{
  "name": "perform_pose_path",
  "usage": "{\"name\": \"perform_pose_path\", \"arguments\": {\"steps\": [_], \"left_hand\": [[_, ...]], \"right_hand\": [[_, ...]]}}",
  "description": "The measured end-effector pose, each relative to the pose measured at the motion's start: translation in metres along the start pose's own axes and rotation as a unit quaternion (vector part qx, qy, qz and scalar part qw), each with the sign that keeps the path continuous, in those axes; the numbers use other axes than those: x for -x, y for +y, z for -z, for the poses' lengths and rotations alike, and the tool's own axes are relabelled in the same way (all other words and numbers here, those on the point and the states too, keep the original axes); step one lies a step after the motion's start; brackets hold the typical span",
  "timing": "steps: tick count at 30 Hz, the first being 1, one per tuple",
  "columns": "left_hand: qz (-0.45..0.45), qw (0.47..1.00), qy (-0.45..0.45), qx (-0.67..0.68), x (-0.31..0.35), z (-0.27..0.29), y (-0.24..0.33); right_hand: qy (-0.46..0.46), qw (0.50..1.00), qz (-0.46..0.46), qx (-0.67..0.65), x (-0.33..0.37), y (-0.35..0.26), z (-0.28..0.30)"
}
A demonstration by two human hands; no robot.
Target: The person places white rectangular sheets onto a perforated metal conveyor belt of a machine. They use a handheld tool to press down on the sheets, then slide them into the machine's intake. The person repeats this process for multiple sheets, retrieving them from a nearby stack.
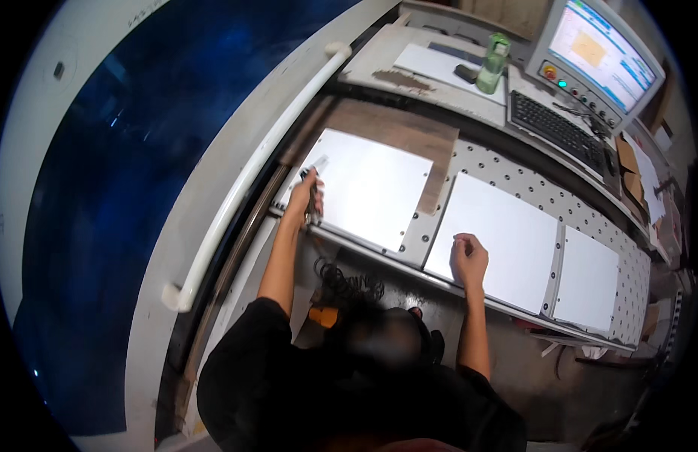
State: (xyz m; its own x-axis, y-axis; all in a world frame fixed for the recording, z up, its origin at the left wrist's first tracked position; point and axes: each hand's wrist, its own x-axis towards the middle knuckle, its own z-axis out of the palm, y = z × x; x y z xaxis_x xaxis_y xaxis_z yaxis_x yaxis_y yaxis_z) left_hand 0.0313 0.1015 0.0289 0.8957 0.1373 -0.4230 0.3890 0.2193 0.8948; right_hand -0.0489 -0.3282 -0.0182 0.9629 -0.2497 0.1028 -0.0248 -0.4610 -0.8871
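Note:
My left hand (304,197) is wrapped round a dark air blow gun (313,202), held over the left edge of a white square panel (371,188). The gun's tip is blurred, and below it a black coiled hose (345,282) hangs in front of the table. My right hand (469,260) has its fingers curled in, with nothing visible in them. It is over the near left part of a second white panel (503,241); whether it touches the panel I cannot tell. A smaller white panel (586,279) lies farther right.
The panels lie along a table with ball rollers (507,167) and a brown board (394,124). Behind stand a green spray bottle (493,66), a keyboard (556,128) and a monitor (601,49). At left, a white handle bar (251,181) runs along a large machine with a dark blue window (138,151).

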Motion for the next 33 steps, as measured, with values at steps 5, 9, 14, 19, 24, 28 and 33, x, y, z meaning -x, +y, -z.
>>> {"name": "perform_pose_path", "arguments": {"steps": [5,9,14,19,24,28,33], "left_hand": [[0.069,0.876,-0.376,-0.293,0.06,-0.056,-0.019],[0.006,0.774,-0.505,-0.381,0.118,-0.08,-0.028],[-0.106,0.922,-0.172,-0.33,0.153,-0.034,0.054],[-0.479,0.792,0.342,-0.163,0.182,0.025,0.074],[-0.351,0.716,0.523,-0.3,0.21,0.048,0.051],[-0.294,0.63,0.547,-0.466,0.221,0.049,0.038],[-0.641,0.491,0.501,-0.313,0.231,0.01,0.035]], "right_hand": [[0.066,0.994,-0.035,-0.079,-0.009,-0.003,-0.01],[0.086,0.993,-0.03,-0.076,-0.011,0.005,-0.014],[0.085,0.996,-0.002,0.006,-0.01,0.005,-0.006],[0.061,0.998,-0.006,0.025,-0.008,-0.006,-0.009],[0.029,0.998,-0.016,0.057,-0.007,-0.013,-0.006],[0.035,0.996,0.033,0.076,-0.006,-0.012,-0.011],[-0.088,0.994,0.02,-0.07,0.023,-0.034,-0.042]]}}
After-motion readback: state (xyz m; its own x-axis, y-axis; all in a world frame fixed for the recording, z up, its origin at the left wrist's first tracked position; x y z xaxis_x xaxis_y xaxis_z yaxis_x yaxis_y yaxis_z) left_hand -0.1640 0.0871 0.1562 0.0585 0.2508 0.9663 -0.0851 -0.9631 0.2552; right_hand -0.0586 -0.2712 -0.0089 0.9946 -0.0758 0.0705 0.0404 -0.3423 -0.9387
